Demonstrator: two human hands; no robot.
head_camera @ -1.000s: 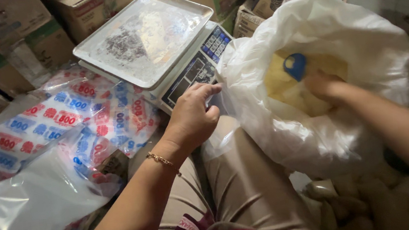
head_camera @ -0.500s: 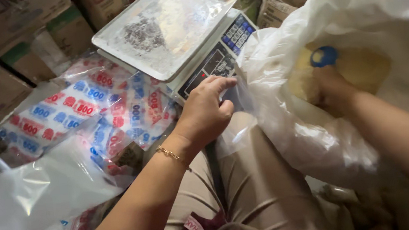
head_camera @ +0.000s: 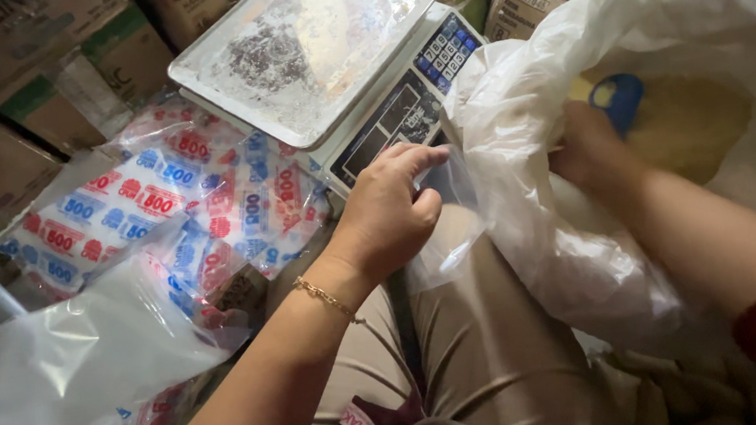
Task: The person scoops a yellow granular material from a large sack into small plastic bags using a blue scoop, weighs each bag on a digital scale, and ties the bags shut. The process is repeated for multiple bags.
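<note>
Cardboard boxes behind scale (head_camera: 366,84); left hand (head_camera: 387,212) pinches small clear bag (head_camera: 444,225), right hand (head_camera: 589,150) grips blue scoop (head_camera: 618,99) w/in big sack (head_camera: 657,38).

Layout as I read it from the head view:

- Weighing scale (head_camera: 387,115): centre, ahead of my knees, with a metal tray (head_camera: 227,79) on top and the keypad (head_camera: 447,49) at the tray's right.
- Large plastic sack (head_camera: 585,248): right of the scale, touching its near right corner.
- Scoop (head_camera: 618,99): inside the sack, on the loose contents (head_camera: 693,122).
- Right hand (head_camera: 586,151): inside the sack's mouth, just beside the scoop; I cannot tell if it grips it.
- Left hand (head_camera: 388,216): at the sack's left edge, in front of the scale.
- Printed bags (head_camera: 146,207): left of the scale.
- Plain bag (head_camera: 69,362): nearer me, left of my lap.
- Cartons (head_camera: 23,80): behind everything.
</note>
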